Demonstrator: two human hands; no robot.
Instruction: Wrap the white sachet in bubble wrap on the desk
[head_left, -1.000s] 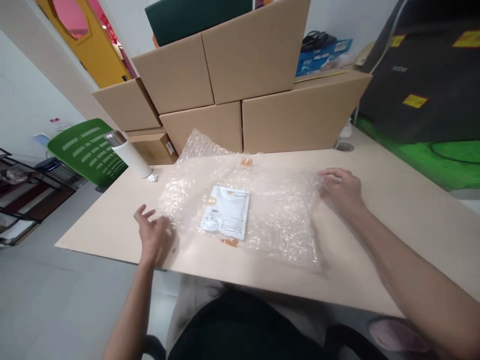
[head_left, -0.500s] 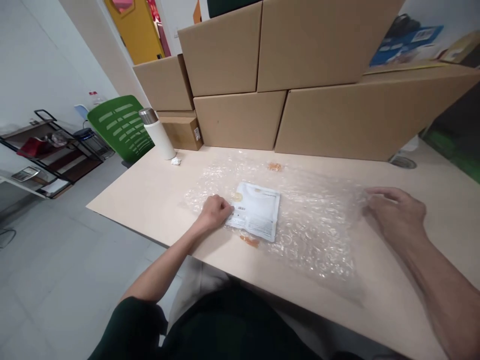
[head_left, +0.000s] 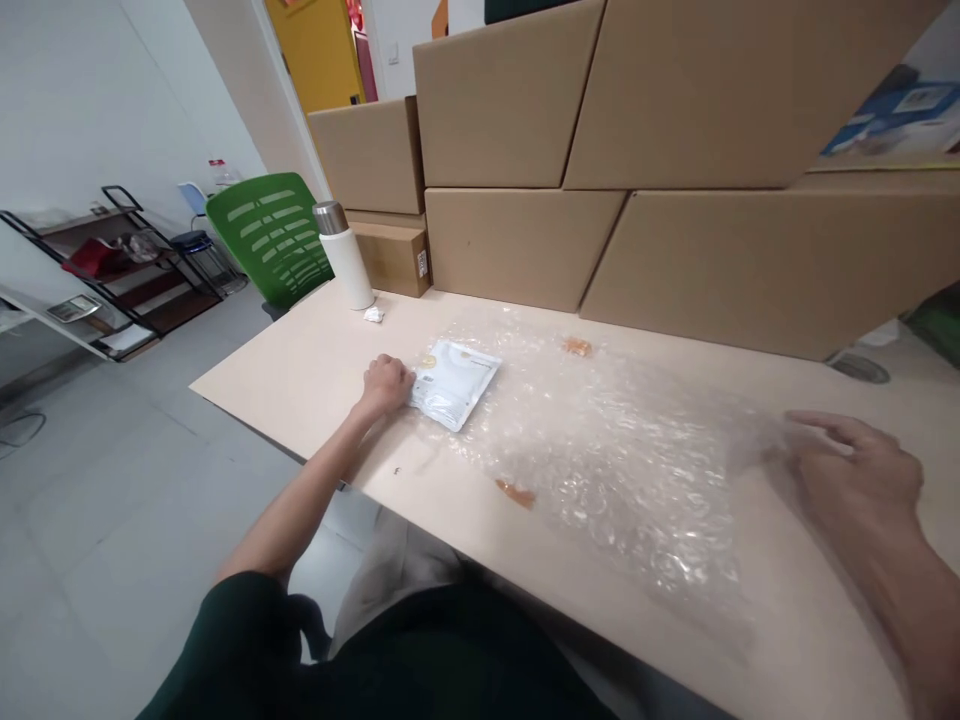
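A white pouch (head_left: 457,385) is gripped at its left edge by the person's left hand (head_left: 388,384), the fingers (head_left: 395,374) curled closed on it — its printed face is turned up, over the left end of a clear sheet of bubble wrap (head_left: 637,450). The wrap is spread across the pale surface (head_left: 274,365), marked by two patches of orange-brown tape (head_left: 516,493) (one toward the far side, one at the near edge). By the wrap's right edge the right hand (head_left: 855,465) is held partly open, its index finger extended — whether the film is pinched there cannot be told. A white bottle (head_left: 349,268) with a metallic cap is set at the far left of the surface, just beside a small crumpled white scrap (head_left: 373,314). The back is lined by stacked cardboard boxes (head_left: 517,245), and a green chair (head_left: 274,235) is seen beyond the bottle.
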